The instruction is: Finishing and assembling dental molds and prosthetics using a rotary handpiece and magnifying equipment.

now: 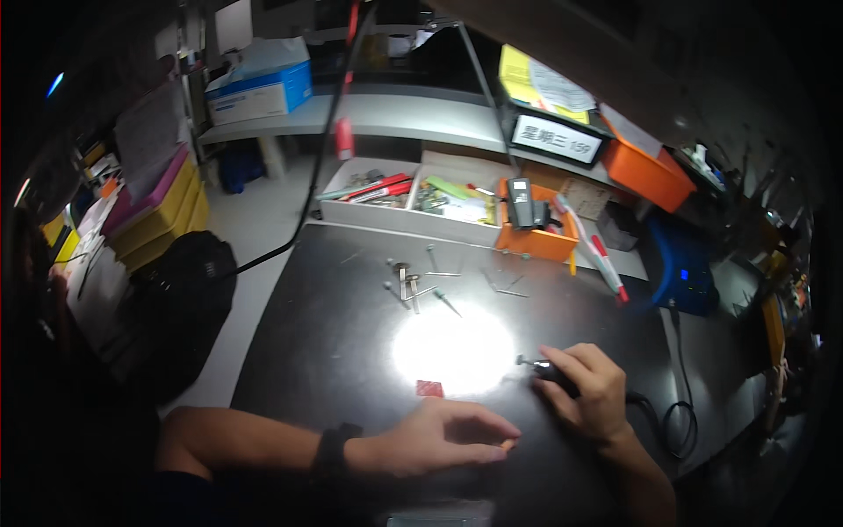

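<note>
My right hand (594, 391) is wrapped round a black rotary tool handpiece (555, 376) with a small bit at its tip, pointing left. A dark cord (645, 404) runs off to the right beyond that hand. My left hand (430, 441), with a black band on its wrist, pinches a small orange-tan piece (507, 445) between thumb and fingertips; its exact kind is too small to tell. The tool tip and the piece are apart. Just beyond the left hand, a red square (429, 388) lies on the dark mat (325, 351), beside a bright patch of light.
Several loose rotary bits (413, 285) are scattered on the mat's far part. Behind them stand a divided white tray (351, 211) of tools and an orange bin (540, 246). A blue device (685, 272) sits at right; a black lamp arm (307, 202) crosses the left side.
</note>
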